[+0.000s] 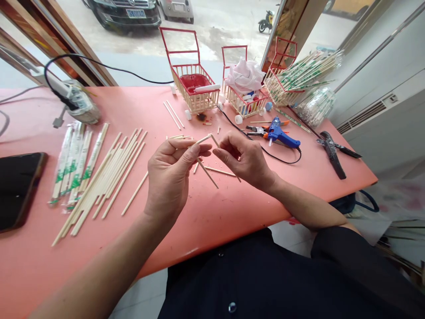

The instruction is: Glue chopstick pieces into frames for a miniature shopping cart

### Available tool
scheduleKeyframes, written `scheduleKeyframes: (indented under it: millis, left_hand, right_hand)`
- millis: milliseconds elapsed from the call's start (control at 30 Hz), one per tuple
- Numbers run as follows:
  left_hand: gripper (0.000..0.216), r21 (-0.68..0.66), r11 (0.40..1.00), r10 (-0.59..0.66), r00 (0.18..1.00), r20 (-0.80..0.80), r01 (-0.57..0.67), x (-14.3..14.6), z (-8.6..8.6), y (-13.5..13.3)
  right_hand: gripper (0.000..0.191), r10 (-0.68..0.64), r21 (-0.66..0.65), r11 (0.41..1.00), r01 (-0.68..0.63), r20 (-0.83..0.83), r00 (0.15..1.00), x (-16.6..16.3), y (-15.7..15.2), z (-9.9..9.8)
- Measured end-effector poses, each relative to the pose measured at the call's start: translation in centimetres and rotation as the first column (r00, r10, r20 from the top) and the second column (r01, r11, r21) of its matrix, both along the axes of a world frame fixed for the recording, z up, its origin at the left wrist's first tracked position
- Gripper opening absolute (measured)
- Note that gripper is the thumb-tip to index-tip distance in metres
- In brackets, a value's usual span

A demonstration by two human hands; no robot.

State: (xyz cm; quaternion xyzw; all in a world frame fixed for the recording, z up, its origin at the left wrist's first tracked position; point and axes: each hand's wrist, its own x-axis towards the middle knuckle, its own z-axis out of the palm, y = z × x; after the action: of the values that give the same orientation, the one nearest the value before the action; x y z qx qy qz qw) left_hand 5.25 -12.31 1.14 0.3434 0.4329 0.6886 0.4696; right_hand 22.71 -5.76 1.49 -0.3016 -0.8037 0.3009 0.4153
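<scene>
My left hand [172,170] pinches a wooden chopstick [203,139] between thumb and fingers, above the pink table. Its tip meets the upper end of a second chopstick [215,141], which my right hand [245,157] grips with curled fingers; that one slants down and its lower end shows below the hand. Whether the two are joined or one snapped stick, I cannot tell. Another stick [209,174] slopes down from beneath my left fingers; I cannot make out whether it is held. Short stick pieces [219,170] lie on the table behind and under my hands.
Loose chopsticks [109,173] and wrapped ones [78,164] lie to the left, beside a phone [20,190] and a power strip [79,104]. Small stick-built carts [195,102] stand at the back. A blue glue gun [282,135], its cord, pliers [257,130] and black-handled cutters [332,155] occupy the right.
</scene>
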Motion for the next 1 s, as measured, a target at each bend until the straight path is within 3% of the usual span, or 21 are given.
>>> scheduleKeyframes:
  millis: [467, 800, 1000]
  left_hand:
    - [0.017, 0.097, 0.988, 0.133, 0.986, -0.097, -0.124, 0.3, 0.5, -0.9]
    - [0.014, 0.137, 0.976, 0.19, 0.966, -0.173, -0.168, 0.6, 0.4, -1.1]
    - [0.014, 0.146, 0.974, 0.197, 0.965, -0.175, -0.172, 0.7, 0.3, -1.1]
  right_hand:
    - [0.053, -0.032, 0.019, 0.999, 0.032, -0.042, 0.999, 0.0, -0.3, 0.2]
    - [0.046, -0.023, 0.236, 0.971, 0.037, -0.061, 0.998, 0.0, -0.5, -0.3]
    - [0.041, -0.011, 0.285, 0.958, 0.026, -0.053, 0.999, -0.2, -0.6, -0.3]
